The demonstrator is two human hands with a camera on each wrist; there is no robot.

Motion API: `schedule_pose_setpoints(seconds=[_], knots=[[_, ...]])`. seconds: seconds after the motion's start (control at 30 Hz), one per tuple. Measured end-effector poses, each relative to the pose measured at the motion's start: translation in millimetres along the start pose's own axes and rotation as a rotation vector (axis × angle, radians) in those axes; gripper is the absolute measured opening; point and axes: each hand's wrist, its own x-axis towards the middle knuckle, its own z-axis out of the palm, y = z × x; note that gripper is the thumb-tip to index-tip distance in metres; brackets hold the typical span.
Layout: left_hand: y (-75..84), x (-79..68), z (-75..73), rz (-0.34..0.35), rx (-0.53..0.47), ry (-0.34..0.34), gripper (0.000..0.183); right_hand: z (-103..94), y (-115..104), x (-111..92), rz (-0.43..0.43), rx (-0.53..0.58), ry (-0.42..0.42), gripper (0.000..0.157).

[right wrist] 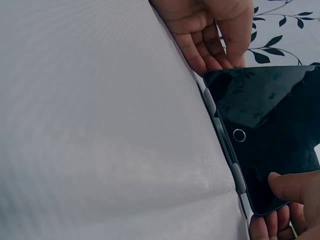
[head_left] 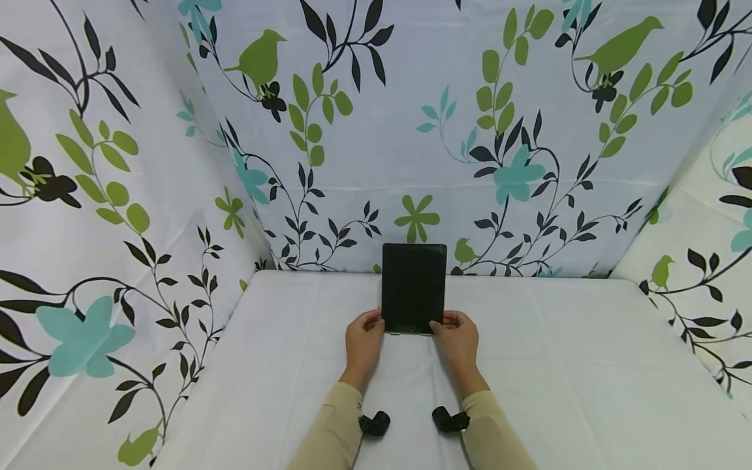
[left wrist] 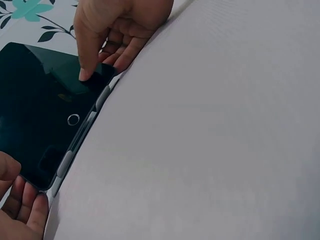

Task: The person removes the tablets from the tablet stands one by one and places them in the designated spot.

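A black tablet (head_left: 414, 287) with a dark screen and a round home button is held at its two lower corners, its lower edge towards the person. My left hand (head_left: 363, 343) grips the lower left corner, thumb at the edge and fingers behind. At the lower right corner my right hand (head_left: 459, 346) pinches the tablet, its thumb lying on the screen. Two grey tabs (left wrist: 65, 164) show along the tablet's lower edge in the left wrist view, close above the white cloth. What lies behind the tablet is hidden.
A white cloth (head_left: 564, 365) covers the table. Behind it and at both sides hang curtains (head_left: 376, 163) printed with leaves, birds and flowers. A black wrist camera (head_left: 376, 424) is on the left sleeve and another black camera (head_left: 449, 420) on the right.
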Motion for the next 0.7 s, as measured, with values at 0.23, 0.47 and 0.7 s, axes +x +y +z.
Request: schedule_pose_setpoints(seconds=[0.23, 0.47, 0.7], knots=[[5.8, -2.7, 4.4, -0.037, -0.01, 0.073, 0.021, 4.3, 3.8, -6.8, -0.048, -0.019, 0.035, 0.031], [1.6, -7.4, 4.3, -0.026, -0.037, 0.06, 0.022, 3.3, 8.9, -9.2, -0.08, -0.033, 0.05, 0.032], [0.3, -7.6, 0.1, -0.025, -0.09, 0.01, 0.024, 1.1, 8.9, -10.1, -0.109, 0.004, 0.044, 0.034]])
